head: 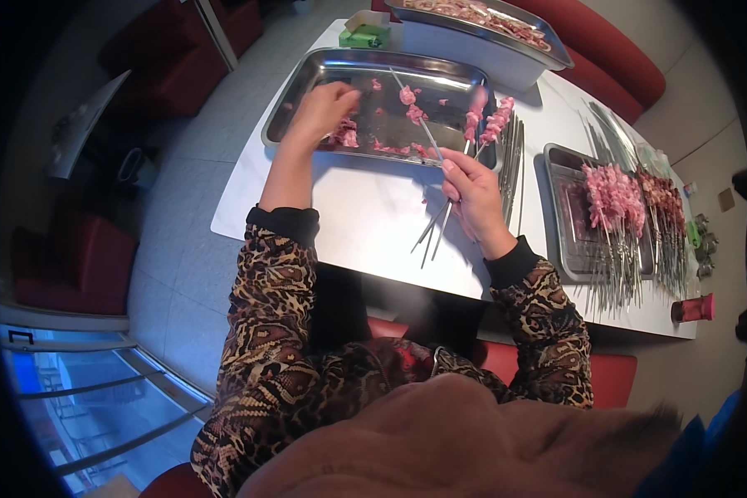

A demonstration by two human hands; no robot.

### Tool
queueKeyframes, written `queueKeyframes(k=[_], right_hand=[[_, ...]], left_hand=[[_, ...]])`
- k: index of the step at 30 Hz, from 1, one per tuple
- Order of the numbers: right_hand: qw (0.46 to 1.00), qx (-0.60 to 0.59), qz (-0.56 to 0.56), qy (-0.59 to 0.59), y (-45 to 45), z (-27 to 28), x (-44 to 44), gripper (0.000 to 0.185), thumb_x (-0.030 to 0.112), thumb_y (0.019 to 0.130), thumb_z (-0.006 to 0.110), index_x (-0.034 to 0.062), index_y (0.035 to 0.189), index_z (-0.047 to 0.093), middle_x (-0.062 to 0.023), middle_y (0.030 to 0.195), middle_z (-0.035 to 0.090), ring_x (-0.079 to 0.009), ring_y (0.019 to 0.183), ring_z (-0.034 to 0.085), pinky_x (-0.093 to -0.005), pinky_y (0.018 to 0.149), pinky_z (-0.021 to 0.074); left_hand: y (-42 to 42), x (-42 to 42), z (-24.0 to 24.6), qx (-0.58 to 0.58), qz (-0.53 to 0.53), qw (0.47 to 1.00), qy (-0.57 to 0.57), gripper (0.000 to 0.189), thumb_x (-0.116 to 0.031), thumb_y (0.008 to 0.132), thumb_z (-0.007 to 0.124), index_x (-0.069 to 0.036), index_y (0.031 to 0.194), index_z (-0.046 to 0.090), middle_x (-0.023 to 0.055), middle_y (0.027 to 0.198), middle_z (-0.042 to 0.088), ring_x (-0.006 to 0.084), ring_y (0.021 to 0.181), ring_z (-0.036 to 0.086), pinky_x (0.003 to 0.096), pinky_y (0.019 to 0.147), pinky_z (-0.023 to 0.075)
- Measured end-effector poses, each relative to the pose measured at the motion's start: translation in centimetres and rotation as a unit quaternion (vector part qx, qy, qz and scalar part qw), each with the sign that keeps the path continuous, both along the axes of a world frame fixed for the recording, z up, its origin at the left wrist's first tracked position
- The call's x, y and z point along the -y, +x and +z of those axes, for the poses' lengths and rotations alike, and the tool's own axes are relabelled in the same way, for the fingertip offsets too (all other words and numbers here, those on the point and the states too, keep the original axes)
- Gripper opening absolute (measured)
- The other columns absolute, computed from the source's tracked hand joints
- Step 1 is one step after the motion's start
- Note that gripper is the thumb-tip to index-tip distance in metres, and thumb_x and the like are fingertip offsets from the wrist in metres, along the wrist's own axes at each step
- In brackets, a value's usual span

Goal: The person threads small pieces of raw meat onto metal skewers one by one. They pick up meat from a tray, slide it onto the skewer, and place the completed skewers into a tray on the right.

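Observation:
My right hand [470,187] holds several metal skewers, their bare ends pointing down over the white table. One skewer [431,136] carries two pieces of raw meat partway along its shaft. Two others bear fuller rows of meat [497,119] at the tray's right edge. Over the left part of a metal tray [373,57] hovers my left hand [327,109], fingers curled and slightly blurred; whether anything is between them is hidden. Raw meat scraps [345,133] lie in the tray just below that hand, with small bits scattered around.
Bare skewers [514,162] lie right of the tray. Farther right, a second tray [566,249] holds many loaded meat skewers [613,199]. A tray of sliced meat [554,53] rests on a white bin [467,53] behind. A green box [364,37] and a red-lidded jar [694,309] stand on the table.

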State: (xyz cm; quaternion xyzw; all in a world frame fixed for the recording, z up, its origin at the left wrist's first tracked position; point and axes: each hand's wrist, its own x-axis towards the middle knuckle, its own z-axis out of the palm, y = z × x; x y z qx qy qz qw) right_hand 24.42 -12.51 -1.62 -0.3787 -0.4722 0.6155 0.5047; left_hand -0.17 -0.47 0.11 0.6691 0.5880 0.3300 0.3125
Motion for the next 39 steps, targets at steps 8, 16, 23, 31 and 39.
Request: queueKeyframes(k=[8, 16, 23, 31, 39], right_hand=[[0.999, -0.007, 0.034, -0.010, -0.3, -0.6, 0.0, 0.031, 0.015, 0.092, 0.054, -0.0001, 0.118, 0.057, 0.0060, 0.072, 0.051, -0.0020, 0.054, 0.038, -0.0158, 0.045, 0.0284], [1.000, 0.001, 0.026, -0.016, -0.7, -0.1, 0.2, 0.029, 0.015, 0.092, 0.054, 0.0009, 0.118, 0.058, 0.0073, 0.071, 0.050, -0.0007, 0.053, 0.039, -0.0152, 0.043, 0.0270], [0.999, 0.009, 0.028, -0.022, -0.5, -0.1, 0.3, 0.029, 0.014, 0.092, 0.053, 0.0002, 0.118, 0.058, 0.0038, 0.082, 0.059, -0.0008, 0.053, 0.039, -0.0149, 0.043, 0.0291], [0.998, 0.010, 0.059, -0.007, -0.2, -0.8, 0.2, 0.029, 0.013, 0.092, 0.054, -0.0004, 0.117, 0.057, 0.0040, 0.079, 0.057, -0.0014, 0.054, 0.040, -0.0150, 0.044, 0.0292], [0.997, 0.013, 0.071, 0.006, -0.4, -1.1, 0.1, 0.031, 0.013, 0.091, 0.055, -0.0008, 0.119, 0.056, 0.0034, 0.088, 0.060, -0.0007, 0.055, 0.039, -0.0149, 0.043, 0.0284]], left_hand=[[-1.3, 0.4, -0.3, -0.290, 0.031, 0.956, 0.019, 0.017, -0.018, 0.074, 0.066, -0.015, 0.089, 0.071, 0.0101, 0.085, 0.068, 0.0264, 0.085, 0.065, 0.0363, 0.076, 0.0489], [-1.4, 0.5, -0.7, -0.311, -0.007, 0.951, -0.004, 0.018, -0.015, 0.072, 0.069, -0.011, 0.089, 0.070, 0.0120, 0.089, 0.067, 0.0267, 0.086, 0.064, 0.0357, 0.076, 0.0483], [-1.1, 0.1, 0.2, 0.045, 0.028, 0.998, 0.040, 0.019, -0.017, 0.083, 0.062, -0.003, 0.092, 0.068, 0.0047, 0.080, 0.065, 0.0177, 0.081, 0.063, 0.0308, 0.073, 0.0475], [-0.4, 0.2, 0.9, 0.428, -0.015, 0.897, -0.109, 0.024, -0.023, 0.093, 0.049, -0.003, 0.094, 0.062, 0.0109, 0.094, 0.067, 0.0164, 0.085, 0.065, 0.0251, 0.070, 0.0541], [-0.1, -0.5, -0.5, 0.489, -0.037, 0.868, -0.076, 0.024, -0.022, 0.094, 0.049, 0.001, 0.093, 0.058, 0.0183, 0.100, 0.065, 0.0211, 0.085, 0.065, 0.0303, 0.075, 0.0557]])
